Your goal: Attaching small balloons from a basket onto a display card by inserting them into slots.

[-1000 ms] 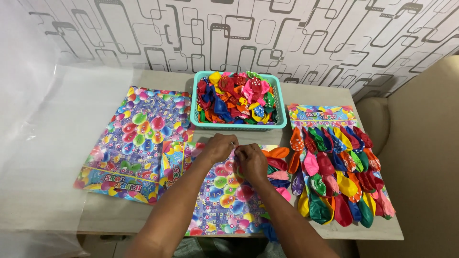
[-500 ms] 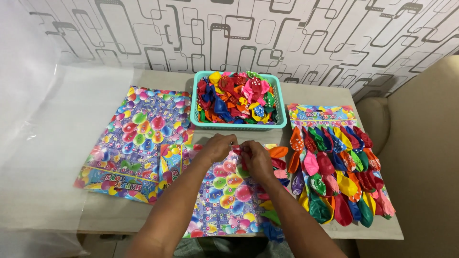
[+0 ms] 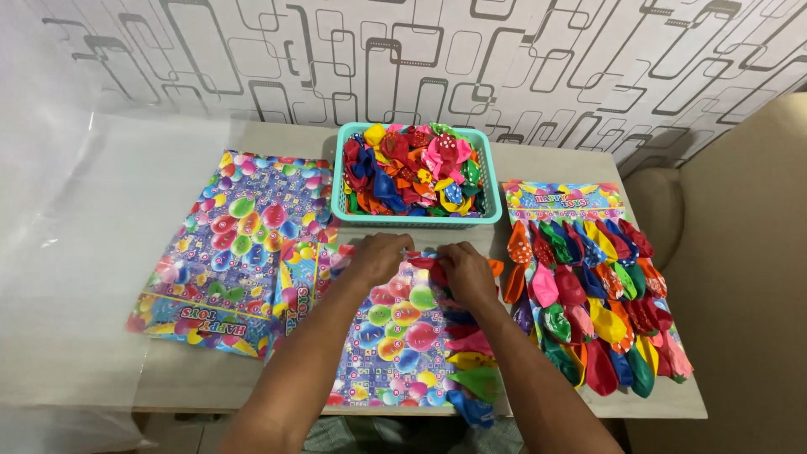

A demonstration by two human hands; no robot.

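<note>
My left hand (image 3: 380, 255) and my right hand (image 3: 467, 269) meet at the top edge of a colourful balloon-print card (image 3: 402, 336) lying in front of me. Both pinch a red balloon (image 3: 423, 261) at that edge. Several loose-looking balloons (image 3: 471, 370) run down the card's right side, partly under my right forearm. A teal basket (image 3: 344, 187) heaped with uninflated balloons stands just beyond my hands.
A stack of balloon-print cards (image 3: 235, 244) lies at the left. A finished card covered with rows of balloons (image 3: 588, 286) lies at the right. The pale table (image 3: 555, 164) ends near a beige seat (image 3: 740, 277). Clear plastic sheeting (image 3: 76, 252) hangs at the left.
My hands have shifted slightly right along the card's top edge and drawn closer together on the red balloon. Nothing else has moved.
</note>
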